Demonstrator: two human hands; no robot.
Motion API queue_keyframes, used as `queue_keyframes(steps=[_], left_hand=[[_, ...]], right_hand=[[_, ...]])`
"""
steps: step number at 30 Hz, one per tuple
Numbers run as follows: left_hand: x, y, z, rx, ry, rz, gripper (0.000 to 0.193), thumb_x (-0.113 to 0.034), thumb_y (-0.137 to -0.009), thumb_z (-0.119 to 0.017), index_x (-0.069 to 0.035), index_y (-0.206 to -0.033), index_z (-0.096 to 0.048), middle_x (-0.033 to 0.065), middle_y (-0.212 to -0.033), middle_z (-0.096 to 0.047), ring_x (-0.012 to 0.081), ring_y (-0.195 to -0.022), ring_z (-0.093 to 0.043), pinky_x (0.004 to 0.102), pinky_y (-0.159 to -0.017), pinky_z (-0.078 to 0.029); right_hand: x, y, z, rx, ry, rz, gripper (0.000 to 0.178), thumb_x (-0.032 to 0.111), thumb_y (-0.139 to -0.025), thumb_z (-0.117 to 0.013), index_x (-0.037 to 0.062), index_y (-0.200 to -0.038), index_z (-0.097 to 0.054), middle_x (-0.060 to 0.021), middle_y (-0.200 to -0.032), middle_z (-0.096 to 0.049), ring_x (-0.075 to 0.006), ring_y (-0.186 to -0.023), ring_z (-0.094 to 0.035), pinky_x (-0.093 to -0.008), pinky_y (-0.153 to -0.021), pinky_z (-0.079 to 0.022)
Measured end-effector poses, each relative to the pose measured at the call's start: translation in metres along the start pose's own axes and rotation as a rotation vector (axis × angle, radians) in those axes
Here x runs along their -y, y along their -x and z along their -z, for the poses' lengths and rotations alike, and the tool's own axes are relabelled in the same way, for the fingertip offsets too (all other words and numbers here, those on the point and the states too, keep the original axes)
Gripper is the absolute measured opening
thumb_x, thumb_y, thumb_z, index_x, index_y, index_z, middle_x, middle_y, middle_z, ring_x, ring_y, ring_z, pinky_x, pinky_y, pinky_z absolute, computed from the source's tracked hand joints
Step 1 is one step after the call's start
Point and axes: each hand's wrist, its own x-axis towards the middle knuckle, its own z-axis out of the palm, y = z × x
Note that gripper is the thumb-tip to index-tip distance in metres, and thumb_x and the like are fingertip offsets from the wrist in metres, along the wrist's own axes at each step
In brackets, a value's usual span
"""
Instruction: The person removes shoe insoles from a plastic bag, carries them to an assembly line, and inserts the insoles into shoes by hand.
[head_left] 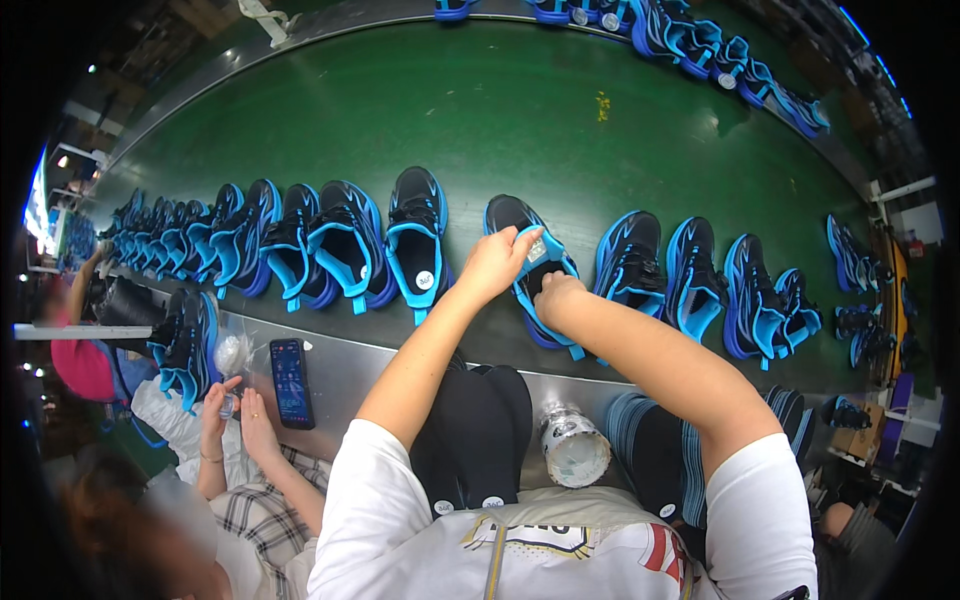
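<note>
A black and blue sneaker (512, 212) lies on the green belt in front of me, toe pointing away. My left hand (497, 262) is closed on its tongue (541, 250), which carries a pale label and is pulled up. Into the shoe's opening reaches my right hand (560, 297), with its fingers hidden inside. Whether they grip anything does not show. Close on the left stands another sneaker (416, 235) with a round white sticker inside, and on the right one more (630, 262).
Stacked black insoles (472, 425), a clear jar-like container (577, 452) and blue-edged insoles (655, 450) sit before my body. A phone (291, 383) lies left, near a co-worker's hands (258, 425). Sneakers line the green belt (400, 110) on both sides and along its far edge.
</note>
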Motion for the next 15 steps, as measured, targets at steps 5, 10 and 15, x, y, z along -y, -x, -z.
queue_keyframes(steps=[5, 10, 15], left_hand=[[0.000, -0.004, 0.001, -0.038, 0.065, 0.005, 0.047, -0.044, -0.080, -0.050, 0.003, -0.073, -0.051, 0.0203, -0.065, -0.055, 0.0352, -0.066, -0.055, 0.0398, -0.058, -0.042], [-0.010, -0.005, -0.004, -0.251, -0.102, -0.100, 0.036, -0.034, -0.078, -0.057, -0.001, -0.088, -0.049, 0.0146, -0.063, -0.054, 0.0306, -0.064, -0.056, 0.0362, -0.056, -0.042], [0.006, -0.006, -0.007, -0.469, -0.536, -0.676, 0.019, -0.019, -0.070, -0.060, -0.008, -0.083, -0.050, 0.0059, -0.067, -0.048, 0.0237, -0.060, -0.051, 0.0357, -0.054, -0.039]], right_hand=[[-0.005, -0.010, 0.015, 0.137, 0.092, 0.149, 0.025, 0.010, -0.071, -0.056, 0.0041, -0.095, -0.062, -0.0137, -0.096, -0.060, -0.0253, -0.094, -0.056, -0.0309, -0.077, -0.045], [-0.014, 0.008, 0.009, 0.049, 0.091, 0.214, 0.022, 0.013, -0.074, -0.050, 0.0019, -0.088, -0.063, -0.0130, -0.088, -0.062, -0.0230, -0.093, -0.057, -0.0344, -0.085, -0.040], [-0.008, 0.046, 0.029, 0.288, -0.175, 0.278, 0.061, 0.041, -0.081, -0.020, -0.0024, -0.105, -0.056, -0.0176, -0.108, -0.054, -0.0209, -0.113, -0.042, -0.0367, -0.105, -0.004]])
